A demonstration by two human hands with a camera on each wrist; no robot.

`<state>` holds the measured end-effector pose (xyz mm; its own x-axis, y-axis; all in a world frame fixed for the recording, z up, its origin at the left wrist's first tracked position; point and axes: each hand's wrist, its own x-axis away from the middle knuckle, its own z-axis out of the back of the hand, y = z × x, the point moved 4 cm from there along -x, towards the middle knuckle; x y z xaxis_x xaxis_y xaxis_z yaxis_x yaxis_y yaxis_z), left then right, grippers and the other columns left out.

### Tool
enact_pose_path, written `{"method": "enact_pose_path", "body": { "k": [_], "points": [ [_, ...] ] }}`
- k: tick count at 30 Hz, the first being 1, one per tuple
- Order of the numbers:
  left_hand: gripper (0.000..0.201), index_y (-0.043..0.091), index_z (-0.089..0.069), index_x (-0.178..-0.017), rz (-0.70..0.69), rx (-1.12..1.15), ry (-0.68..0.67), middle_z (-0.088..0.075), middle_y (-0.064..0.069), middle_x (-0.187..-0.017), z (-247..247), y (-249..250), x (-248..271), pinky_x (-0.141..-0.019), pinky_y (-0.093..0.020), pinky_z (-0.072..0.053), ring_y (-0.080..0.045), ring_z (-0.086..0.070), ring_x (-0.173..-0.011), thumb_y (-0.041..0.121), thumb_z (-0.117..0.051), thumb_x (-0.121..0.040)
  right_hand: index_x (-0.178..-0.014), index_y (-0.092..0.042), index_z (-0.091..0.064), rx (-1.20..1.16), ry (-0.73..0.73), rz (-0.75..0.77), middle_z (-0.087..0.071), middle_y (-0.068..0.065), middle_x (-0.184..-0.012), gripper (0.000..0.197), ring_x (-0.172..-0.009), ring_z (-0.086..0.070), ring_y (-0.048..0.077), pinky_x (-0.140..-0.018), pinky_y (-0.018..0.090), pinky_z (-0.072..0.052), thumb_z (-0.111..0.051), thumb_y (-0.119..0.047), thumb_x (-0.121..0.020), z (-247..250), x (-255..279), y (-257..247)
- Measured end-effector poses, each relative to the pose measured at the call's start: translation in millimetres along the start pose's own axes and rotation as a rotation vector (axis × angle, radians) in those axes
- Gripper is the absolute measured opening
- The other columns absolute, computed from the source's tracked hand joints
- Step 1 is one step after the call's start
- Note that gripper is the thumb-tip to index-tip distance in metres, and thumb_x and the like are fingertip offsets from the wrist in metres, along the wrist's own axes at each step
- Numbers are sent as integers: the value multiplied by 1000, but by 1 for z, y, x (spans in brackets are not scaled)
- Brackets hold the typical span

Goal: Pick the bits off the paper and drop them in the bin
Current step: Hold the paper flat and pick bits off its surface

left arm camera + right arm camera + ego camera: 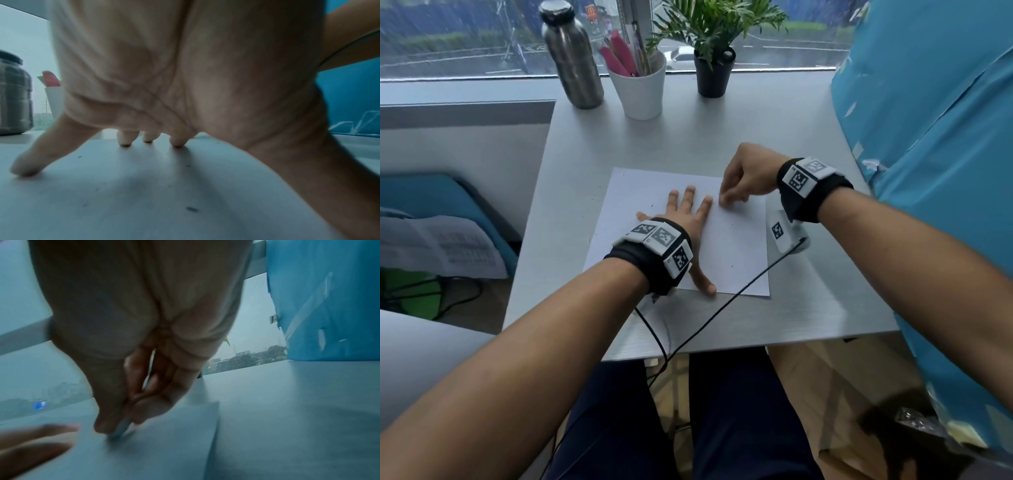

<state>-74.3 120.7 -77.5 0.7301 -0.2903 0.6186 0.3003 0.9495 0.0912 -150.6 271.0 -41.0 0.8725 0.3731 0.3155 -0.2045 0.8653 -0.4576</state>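
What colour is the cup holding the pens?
White cup, clearest in the head view.

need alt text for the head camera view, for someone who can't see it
A person's left hand presses flat on a white sheet of paper on a grey table, while the right hand pinches at the paper near its far right corner. A steel bottle, a white cup of pens and a potted plant stand by the window.
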Motion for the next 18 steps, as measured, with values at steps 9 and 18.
{"method": "enact_pose_path", "body": {
  "k": [9, 18],
  "points": [
    [173, 35, 28, -148, 0, -11, 16, 37, 5, -155, -1, 1, -2, -101, -81, -12, -26, 28, -145, 71, -87, -24, -79, -18, -79, -34, 106, -29, -70, -2, -58, 5, -54, -64, 10, -60, 16, -47, -80, -20, -75, 2, 5, 6],
    [161, 37, 25, -149, -68, 13, 24, 38, 8, -154, -5, -11, 1, -104, -78, 2, -21, 31, -144, 76, -82, -36, -81, -21, -78, -26, 155, -170, -66, -10, -69, 7, -59, -58, -1, -53, 12, -42, -80, -19, -75, -9, 34, 29]
  ]
}}
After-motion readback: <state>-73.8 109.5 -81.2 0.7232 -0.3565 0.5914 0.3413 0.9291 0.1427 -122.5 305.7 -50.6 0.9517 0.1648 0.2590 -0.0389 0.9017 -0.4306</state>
